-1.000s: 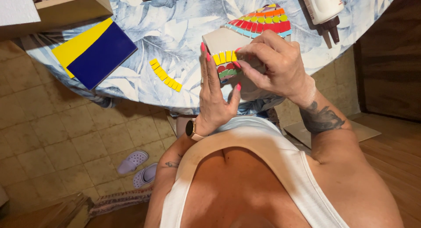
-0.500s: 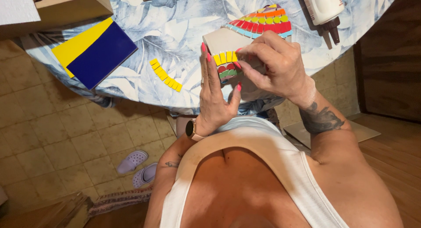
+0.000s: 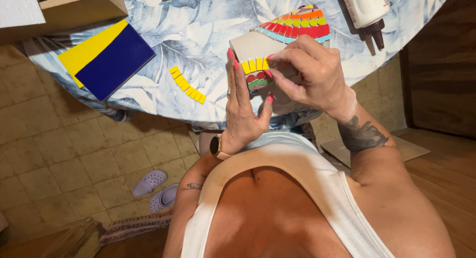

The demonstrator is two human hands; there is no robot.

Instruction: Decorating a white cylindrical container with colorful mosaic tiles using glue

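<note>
Beige mosaic piece (image 3: 250,45) with a yellow tile row, tilted above table edge.

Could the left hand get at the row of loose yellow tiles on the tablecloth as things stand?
Probably yes: the yellow tiles lie uncovered just left of the left hand, but it would have to let go of the mosaic piece.

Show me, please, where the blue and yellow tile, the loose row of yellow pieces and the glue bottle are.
blue and yellow tile (image 3: 116,64): head view, on its blue face.
row of yellow pieces (image 3: 187,84): head view, mid-row.
glue bottle (image 3: 366,5): head view, on its white body.
</note>
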